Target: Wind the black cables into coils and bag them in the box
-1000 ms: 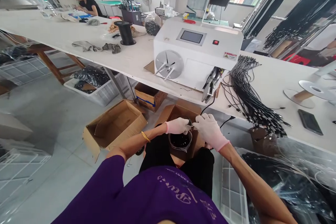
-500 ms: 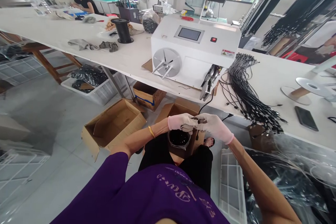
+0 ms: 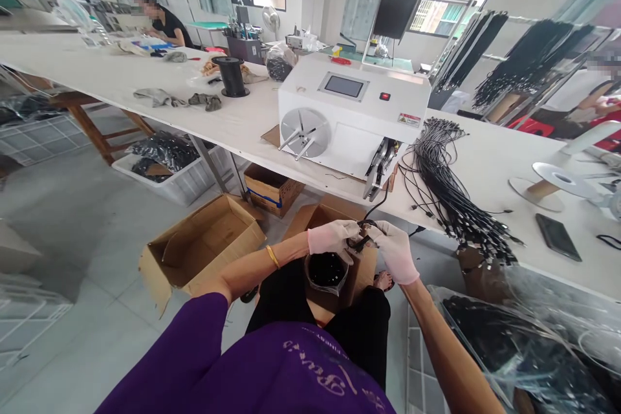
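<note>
Both my hands wear pale gloves and meet above a cardboard box between my legs. A small coil of black cable (image 3: 359,242) sits between them. My left hand (image 3: 337,238) has its fingers closed on the coil's left side. From the right, my right hand (image 3: 394,247) pinches the same cable. Below them in the box is a clear plastic bag (image 3: 326,275) of small black pieces. Just beyond my hands, a white machine (image 3: 349,123) with a screen and a round winding wheel (image 3: 305,132) stands on the table.
A bundle of black cables (image 3: 446,187) lies right of the machine, near a phone (image 3: 557,237) and a white spool (image 3: 557,180). An open cardboard box (image 3: 208,239) is on the floor at left. Bagged goods (image 3: 524,336) fill a crate at right. A person (image 3: 167,22) sits at the far left.
The view has shifted a little. My hands have moved slightly apart and lower, and more of the black cable coil shows between them.
</note>
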A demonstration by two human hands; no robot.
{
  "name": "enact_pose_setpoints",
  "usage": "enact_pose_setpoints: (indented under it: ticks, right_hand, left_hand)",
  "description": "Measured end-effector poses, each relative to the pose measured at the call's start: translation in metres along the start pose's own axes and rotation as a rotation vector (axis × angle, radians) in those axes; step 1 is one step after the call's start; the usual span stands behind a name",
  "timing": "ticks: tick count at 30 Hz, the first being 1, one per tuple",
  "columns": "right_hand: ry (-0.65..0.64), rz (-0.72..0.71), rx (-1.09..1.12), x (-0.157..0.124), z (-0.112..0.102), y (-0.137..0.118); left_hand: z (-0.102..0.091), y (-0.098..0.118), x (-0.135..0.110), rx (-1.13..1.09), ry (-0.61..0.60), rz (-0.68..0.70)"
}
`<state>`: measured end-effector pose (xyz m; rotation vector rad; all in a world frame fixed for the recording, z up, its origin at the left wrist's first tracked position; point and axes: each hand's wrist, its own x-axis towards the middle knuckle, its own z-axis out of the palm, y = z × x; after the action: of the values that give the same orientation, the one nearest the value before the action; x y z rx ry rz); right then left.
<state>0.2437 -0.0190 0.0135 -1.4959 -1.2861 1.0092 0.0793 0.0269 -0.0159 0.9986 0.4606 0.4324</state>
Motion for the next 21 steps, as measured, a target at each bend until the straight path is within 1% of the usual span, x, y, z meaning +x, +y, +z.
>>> enact_pose_setpoints:
  ticks: [2, 4, 6, 8, 10, 13, 14, 15, 18, 20, 21]
  right_hand:
    - [0.06, -0.042, -0.041, 0.002, 0.005, 0.003]
    - [0.075, -0.101, -0.111, 0.005, 0.007, 0.005]
    - [0.068, -0.16, -0.191, 0.009, 0.003, 0.003]
    - [0.033, -0.265, -0.274, 0.016, -0.007, 0.0]
    - [-0.061, -0.473, -0.384, 0.024, -0.021, -0.007]
    - [-0.254, -0.838, -0.645, 0.035, -0.04, -0.021]
    - [-0.292, -0.919, -0.747, 0.038, -0.045, -0.026]
    - [-0.319, -0.972, -0.846, 0.041, -0.049, -0.031]
    - [-0.376, -1.026, -1.048, 0.046, -0.056, -0.042]
    - [-0.397, -1.019, -1.071, 0.049, -0.058, -0.045]
    - [-0.389, -1.002, -1.063, 0.051, -0.059, -0.044]
  left_hand:
    - [0.004, 0.0, 0.0, -0.121, -0.055, -0.043]
    - [0.008, 0.002, -0.001, -0.184, -0.055, -0.055]
    - [0.009, 0.007, -0.001, -0.224, -0.078, -0.069]
    - [0.005, 0.014, 0.0, -0.244, -0.139, -0.092]
    - [-0.002, 0.022, 0.002, -0.243, -0.221, -0.122]
    - [-0.011, 0.034, 0.004, -0.192, -0.34, -0.196]
    - [-0.014, 0.039, 0.005, -0.166, -0.361, -0.214]
    - [-0.016, 0.043, 0.006, -0.136, -0.375, -0.231]
    - [-0.02, 0.059, 0.009, -0.006, -0.373, -0.24]
    - [-0.023, 0.069, 0.013, 0.127, -0.322, -0.189]
    - [-0.024, 0.072, 0.015, 0.206, -0.275, -0.144]
